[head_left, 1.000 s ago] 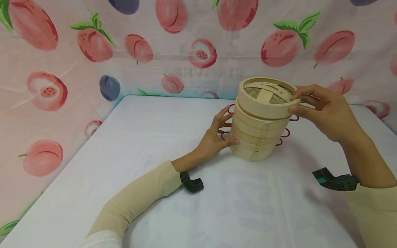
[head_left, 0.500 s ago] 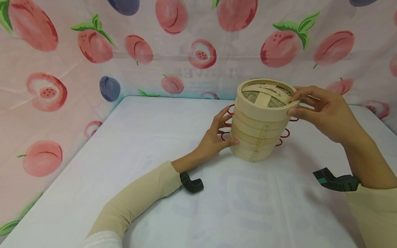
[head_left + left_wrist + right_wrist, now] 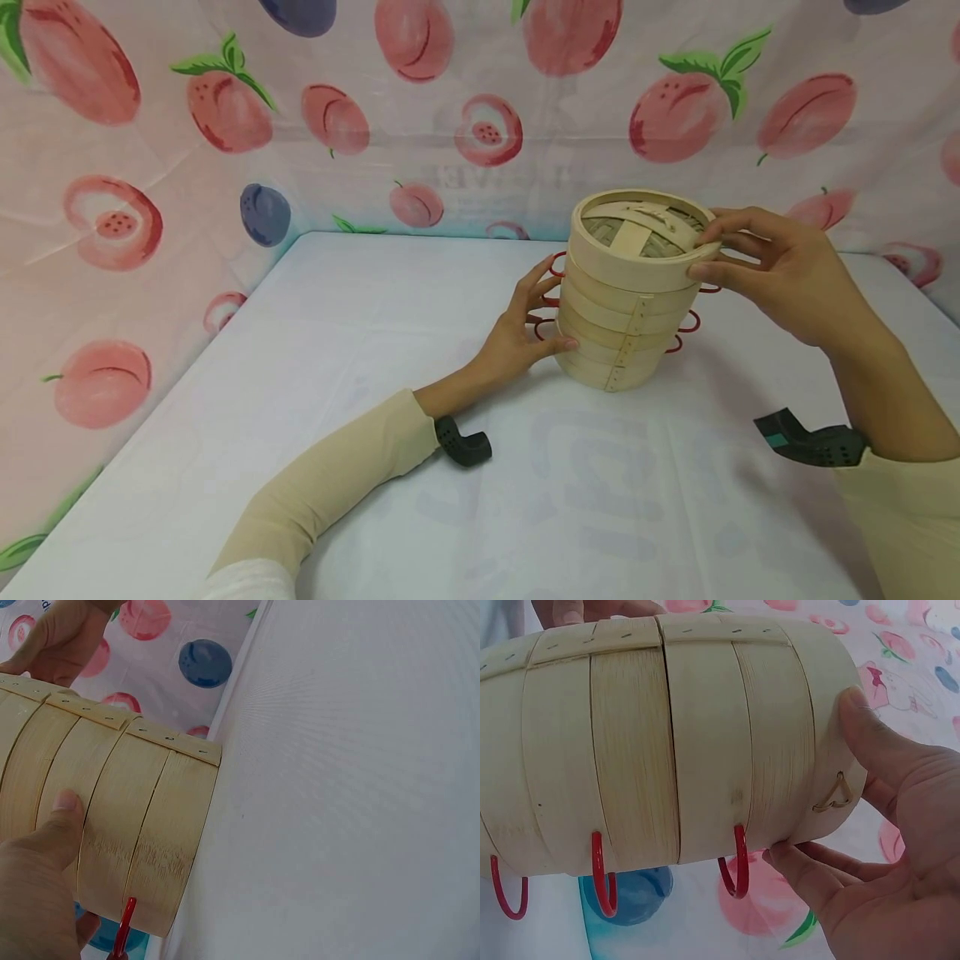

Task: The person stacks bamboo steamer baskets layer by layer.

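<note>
A round bamboo steamer of stacked tiers stands on the far right part of the table, leaning slightly in the head view. Its woven lid with a bamboo strap sits on top. The left hand grips the stack's left side, thumb in front and fingers behind among the red loop handles. In the left wrist view, that thumb lies flat against a bamboo band. At the lid's right rim, the right hand pinches the edge between thumb and fingers. Red loops stick out from the tiers in the right wrist view.
A white cloth covers the table. Behind and to the left hangs a curtain printed with peaches. Each wrist carries a dark camera mount, the left one near the table and the right one higher.
The lid has come down from a slight tilt and now sits lower and a little further left on the stack, the right hand moving left with it. The left hand stays put.
</note>
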`<state>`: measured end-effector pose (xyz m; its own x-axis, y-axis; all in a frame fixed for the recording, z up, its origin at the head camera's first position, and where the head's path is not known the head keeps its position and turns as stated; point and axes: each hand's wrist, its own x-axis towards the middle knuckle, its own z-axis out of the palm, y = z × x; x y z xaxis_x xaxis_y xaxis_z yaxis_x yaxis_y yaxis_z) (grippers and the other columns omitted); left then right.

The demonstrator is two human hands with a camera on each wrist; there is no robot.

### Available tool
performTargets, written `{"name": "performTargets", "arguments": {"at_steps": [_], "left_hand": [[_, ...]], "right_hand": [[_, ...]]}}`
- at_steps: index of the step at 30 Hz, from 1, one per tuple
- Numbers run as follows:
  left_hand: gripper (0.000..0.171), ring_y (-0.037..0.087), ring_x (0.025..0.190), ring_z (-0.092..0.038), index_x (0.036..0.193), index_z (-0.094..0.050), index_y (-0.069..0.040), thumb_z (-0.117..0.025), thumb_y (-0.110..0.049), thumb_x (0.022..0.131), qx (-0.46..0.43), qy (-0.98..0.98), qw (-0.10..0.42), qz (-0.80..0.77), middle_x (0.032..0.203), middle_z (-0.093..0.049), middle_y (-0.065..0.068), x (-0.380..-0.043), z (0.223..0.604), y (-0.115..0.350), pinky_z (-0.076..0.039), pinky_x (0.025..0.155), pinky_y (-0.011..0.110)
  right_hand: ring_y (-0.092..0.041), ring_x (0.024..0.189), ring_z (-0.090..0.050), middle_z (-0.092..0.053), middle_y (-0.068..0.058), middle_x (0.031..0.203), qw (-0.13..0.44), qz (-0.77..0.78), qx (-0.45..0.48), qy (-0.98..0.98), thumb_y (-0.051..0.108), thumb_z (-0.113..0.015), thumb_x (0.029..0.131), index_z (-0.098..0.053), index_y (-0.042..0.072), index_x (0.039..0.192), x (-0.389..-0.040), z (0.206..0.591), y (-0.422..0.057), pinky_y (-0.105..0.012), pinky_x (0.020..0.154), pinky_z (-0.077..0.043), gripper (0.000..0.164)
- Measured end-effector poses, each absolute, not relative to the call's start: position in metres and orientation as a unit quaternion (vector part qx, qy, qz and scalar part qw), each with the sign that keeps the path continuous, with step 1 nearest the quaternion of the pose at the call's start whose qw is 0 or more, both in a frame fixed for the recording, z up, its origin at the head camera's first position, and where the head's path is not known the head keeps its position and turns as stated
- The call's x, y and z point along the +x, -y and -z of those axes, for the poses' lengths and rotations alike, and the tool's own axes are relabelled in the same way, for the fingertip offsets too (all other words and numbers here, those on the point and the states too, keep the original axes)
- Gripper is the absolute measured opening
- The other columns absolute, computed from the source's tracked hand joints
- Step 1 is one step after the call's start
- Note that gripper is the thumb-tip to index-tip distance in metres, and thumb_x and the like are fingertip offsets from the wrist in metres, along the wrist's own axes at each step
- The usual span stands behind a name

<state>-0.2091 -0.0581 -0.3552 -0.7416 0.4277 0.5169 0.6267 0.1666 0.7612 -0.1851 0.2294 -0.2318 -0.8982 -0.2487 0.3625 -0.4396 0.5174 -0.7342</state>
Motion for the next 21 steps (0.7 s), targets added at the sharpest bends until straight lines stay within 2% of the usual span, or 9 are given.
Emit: {"name": "performTargets", "arguments": {"at_steps": [4,7,10,16,21], "left_hand": [[0.102,0.017,0.117,-0.051,0.152,-0.008,-0.033,-0.078,-0.009,0.081,-0.347,0.759,0.091,0.543,0.149,-0.036,0.003,-0.2151,0.3612,0.058,-0.049,0.088,0.042],[0.102,0.017,0.117,-0.051,0.152,-0.008,-0.034,-0.078,-0.01,0.081,-0.348,0.757,0.089,0.546,0.148,-0.037,0.003,-0.216,0.362,0.0575,-0.049,0.088,0.043],[0.102,0.016,0.117,-0.051,0.152,-0.008,-0.034,-0.078,-0.01,0.081,-0.347,0.757,0.086,0.547,0.148,-0.037,0.003,-0.2153,0.3617,0.0572,-0.049,0.088,0.042],[0.102,0.019,0.117,-0.051,0.152,-0.008,-0.029,-0.078,-0.009,0.081,-0.352,0.753,0.089,0.549,0.149,-0.035,0.006,-0.2139,0.3623,0.0577,-0.049,0.088,0.044],[0.103,0.02,0.116,-0.051,0.152,-0.007,-0.029,-0.078,-0.007,0.08,-0.352,0.746,0.086,0.559,0.149,-0.036,0.007,-0.2139,0.3626,0.058,-0.049,0.087,0.047]], "right_hand": [[-0.016,0.114,-0.055,-0.044,-0.011,0.14,0.104,-0.442,0.197,0.869,0.01,-0.073,0.085,-0.06,0.007,0.113,-0.1834,0.2299,-0.2292,-0.011,0.071,-0.048,0.031],[-0.01,0.111,-0.056,-0.044,-0.011,0.139,0.1,-0.444,0.201,0.868,0.009,-0.073,0.086,-0.06,0.007,0.113,-0.1826,0.2288,-0.2298,-0.011,0.072,-0.048,0.031],[-0.009,0.111,-0.056,-0.044,-0.01,0.139,0.094,-0.447,0.201,0.867,0.008,-0.073,0.086,-0.059,0.007,0.113,-0.1817,0.2287,-0.2299,-0.011,0.072,-0.048,0.031],[-0.02,0.116,-0.054,-0.042,-0.009,0.142,0.082,-0.44,0.2,0.872,0.01,-0.073,0.085,-0.059,0.008,0.116,-0.1814,0.2293,-0.2305,-0.011,0.073,-0.048,0.034],[-0.032,0.12,-0.051,-0.04,-0.006,0.144,0.066,-0.392,0.199,0.896,0.019,-0.071,0.088,-0.053,0.02,0.133,-0.1805,0.229,-0.2359,-0.007,0.072,-0.044,0.048]]}}
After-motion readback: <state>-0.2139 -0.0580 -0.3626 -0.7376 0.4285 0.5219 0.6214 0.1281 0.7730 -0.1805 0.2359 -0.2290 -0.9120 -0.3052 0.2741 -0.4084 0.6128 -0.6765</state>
